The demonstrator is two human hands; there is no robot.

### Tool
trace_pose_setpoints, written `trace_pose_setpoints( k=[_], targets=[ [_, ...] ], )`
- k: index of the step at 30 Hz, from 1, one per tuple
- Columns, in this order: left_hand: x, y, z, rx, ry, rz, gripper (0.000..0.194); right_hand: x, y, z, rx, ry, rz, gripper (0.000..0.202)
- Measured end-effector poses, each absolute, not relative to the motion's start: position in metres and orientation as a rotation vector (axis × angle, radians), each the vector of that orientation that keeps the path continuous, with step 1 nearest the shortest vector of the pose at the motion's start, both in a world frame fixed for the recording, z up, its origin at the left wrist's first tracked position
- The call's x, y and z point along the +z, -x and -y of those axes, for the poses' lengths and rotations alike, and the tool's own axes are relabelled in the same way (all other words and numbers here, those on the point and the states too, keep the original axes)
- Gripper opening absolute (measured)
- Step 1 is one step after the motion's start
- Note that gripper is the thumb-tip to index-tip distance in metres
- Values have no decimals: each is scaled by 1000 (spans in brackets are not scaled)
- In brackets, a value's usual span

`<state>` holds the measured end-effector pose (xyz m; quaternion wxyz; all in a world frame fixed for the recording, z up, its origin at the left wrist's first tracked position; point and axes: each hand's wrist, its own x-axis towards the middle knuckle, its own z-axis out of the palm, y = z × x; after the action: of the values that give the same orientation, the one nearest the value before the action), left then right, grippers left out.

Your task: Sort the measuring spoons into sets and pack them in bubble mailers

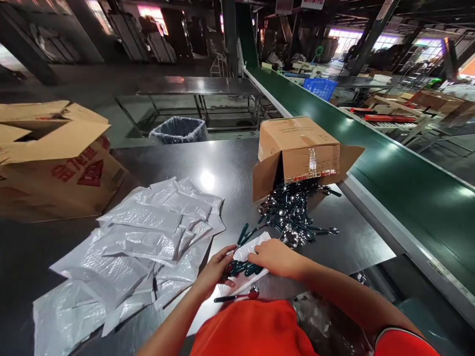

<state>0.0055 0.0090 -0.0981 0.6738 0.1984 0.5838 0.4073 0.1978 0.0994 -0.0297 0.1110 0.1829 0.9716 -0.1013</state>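
Note:
A white padded mailer (256, 243) lies on the metal table in front of me, with a bunch of dark-green-handled spoons (249, 267) on it. My left hand (218, 271) curls around the left end of this bunch, fingers closed on the handles. From the right, my right hand (276, 257) reaches over the mailer with bent fingers pinching at its upper side; the fingertips are partly hidden. Just below rests a single spoon with a red neck (237, 297). Beyond my hands, a heap of similar spoons (289, 210) spills from an open cardboard box (302, 136).
Several filled white mailers (148, 232) are piled on the left of the table. A large carton (63, 168) stands behind them. A green conveyor belt (356, 128) runs along the right. A lined bin (180, 129) stands past the far edge.

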Motion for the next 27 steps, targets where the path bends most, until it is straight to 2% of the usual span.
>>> trace_pose_setpoints(
  k=[3,8,14,17,19,20,22,24,27],
  targets=[
    [-96,-12,-5,880,-537,-1275,53,-36,-196,-99,-327,-450,-2850,22],
    [-101,-10,-4,769,-613,-1154,25,-52,-198,-102,-460,-401,-2909,22],
    [-105,15,2,846,-609,-1164,32,-48,-217,-125,-719,-656,-2861,29],
    [-105,32,11,923,-515,-1174,33,-44,-234,-138,-1134,-818,-2856,24],
    [-106,42,17,971,-364,-1198,37,-46,-243,-141,-1569,-1096,-2768,10],
    [-106,44,19,991,-285,-1202,41,-48,-246,-140,-1849,-1263,-2665,9],
    [-107,40,20,1028,-163,-1178,48,-54,-245,-135,-2470,-1505,-2339,23],
    [-109,26,16,1065,-83,-1105,47,-62,-236,-127,-2994,-1508,-1999,38],
    [-113,-7,4,1095,-28,-1004,36,-76,-214,-115,-3351,-1339,-1771,48]
  ],
)
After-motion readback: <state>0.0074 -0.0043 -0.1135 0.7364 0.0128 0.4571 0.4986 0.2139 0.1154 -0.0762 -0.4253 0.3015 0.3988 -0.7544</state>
